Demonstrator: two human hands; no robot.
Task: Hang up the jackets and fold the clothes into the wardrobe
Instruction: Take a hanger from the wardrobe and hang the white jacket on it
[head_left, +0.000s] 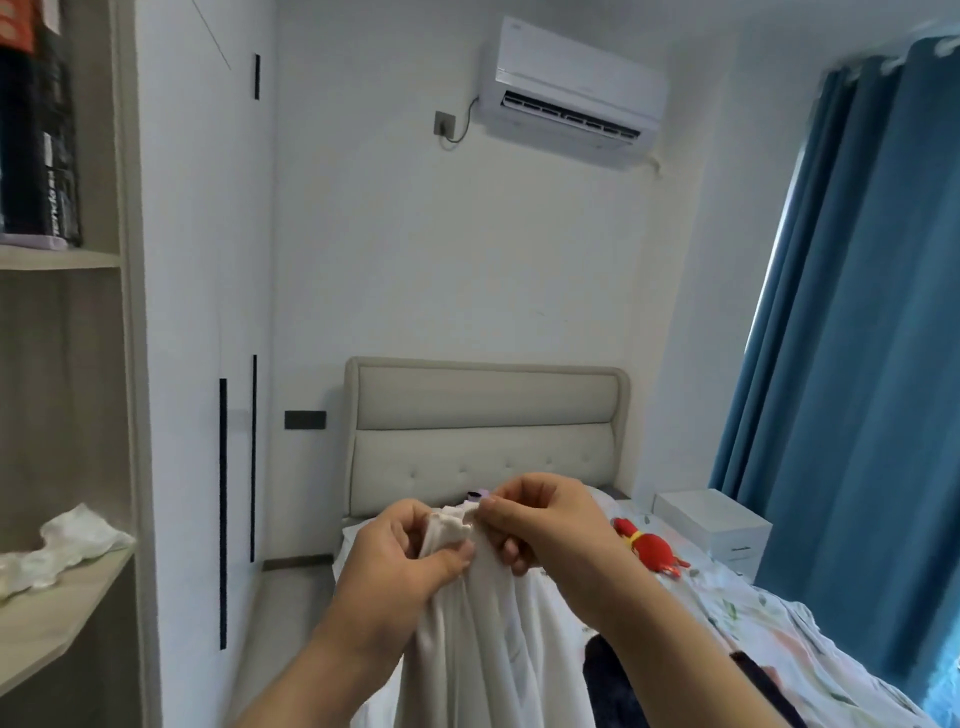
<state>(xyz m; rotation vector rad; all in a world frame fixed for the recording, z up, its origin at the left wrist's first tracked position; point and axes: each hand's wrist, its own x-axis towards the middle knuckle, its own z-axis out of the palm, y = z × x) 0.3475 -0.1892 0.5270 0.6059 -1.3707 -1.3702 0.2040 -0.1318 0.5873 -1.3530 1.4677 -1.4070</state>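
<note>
A white garment (483, 639) hangs down in front of me over the foot of the bed. My left hand (400, 561) grips its bunched top edge, thumb pressed against the cloth. My right hand (545, 525) pinches the same edge right beside it, fingertips nearly touching the left hand. A dark garment (613, 686) lies on the bed under my right forearm. The white wardrobe (208, 312) with closed doors and black slot handles stands to the left.
Open shelves (62, 613) at the far left hold a crumpled white cloth (62, 551) and dark boxes above. On the floral bedsheet (753, 623) lies a red plush toy (649, 548). A white nightstand (711, 525) and blue curtains (857, 364) stand to the right.
</note>
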